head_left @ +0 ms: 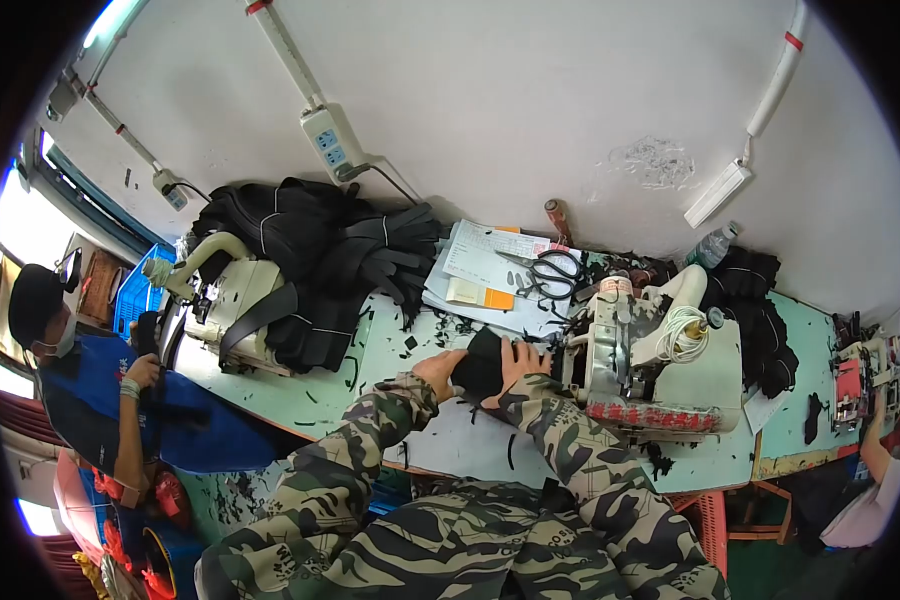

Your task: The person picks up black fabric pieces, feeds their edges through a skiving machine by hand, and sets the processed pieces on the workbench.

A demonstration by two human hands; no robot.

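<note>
A dark black piece of material (480, 362), seemingly fabric or a small stack of it, lies between my two hands at the left side of a machine. My left hand (437, 373) is closed at its left edge. Over its right part lies my right hand (522, 368), gripping it with fingers bent, close to the machine's front plate. The sewing-type machine (660, 370) is pale, with a metal head and a coil of white thread or cord (682, 335) on top. What lies under my palms is hidden.
Black scissors (550, 275) rest on papers (470, 258) behind my hands. Bundles of black strips (290, 230) are piled at the left beside another machine (235, 310). Black scraps litter the table. A co-worker in blue (100, 380) sits left; another person's arm (875, 450) shows right.
</note>
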